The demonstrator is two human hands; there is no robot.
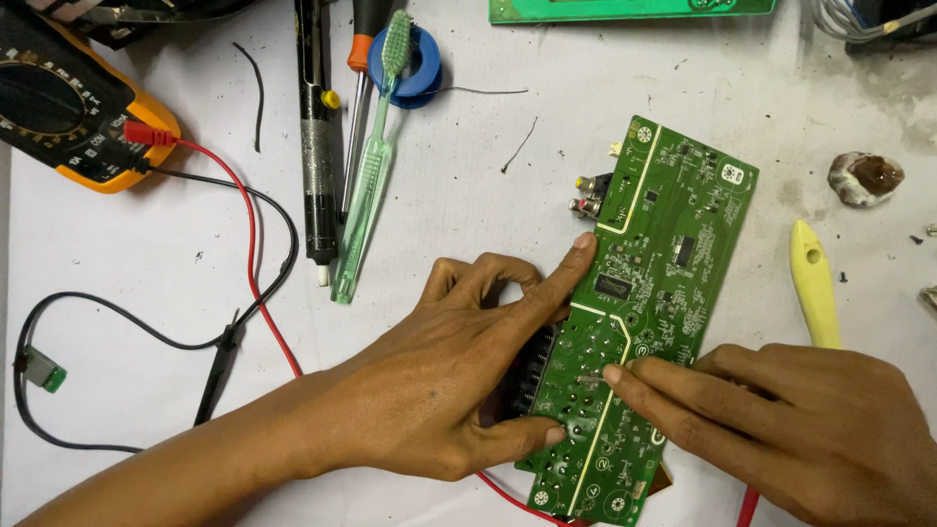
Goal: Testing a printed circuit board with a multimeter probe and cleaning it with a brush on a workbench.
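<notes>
Board: we saw a green circuit board (pixel 639 312) lying solder side up on the white table (pixel 439 195), just right of centre.
Left hand: our left hand (pixel 459 381) was spread wide along the board's left edge, forefinger stretched up to the edge near the round jacks (pixel 589 195), thumb pressed on the lower edge, gripping nothing.
Right hand: our right hand (pixel 800 429) lay on the lower right part, fingers narrowed, forefinger tip touching a small metal part near the white line; whether anything was pinched we could not tell.
Doing it well: we judged that the left hand's hold should stay flat and firm so the board could not slide, with only light pressure at the right fingertip.
Axis: the long axis ran diagonally, from lower left near us to upper right, jacks on the far left side.
Around: a multimeter (pixel 68 107) with red and black leads lay at upper left, a green toothbrush (pixel 371 156) beside a desoldering pump (pixel 314 127), a yellow tool (pixel 815 283) right of the board.
</notes>
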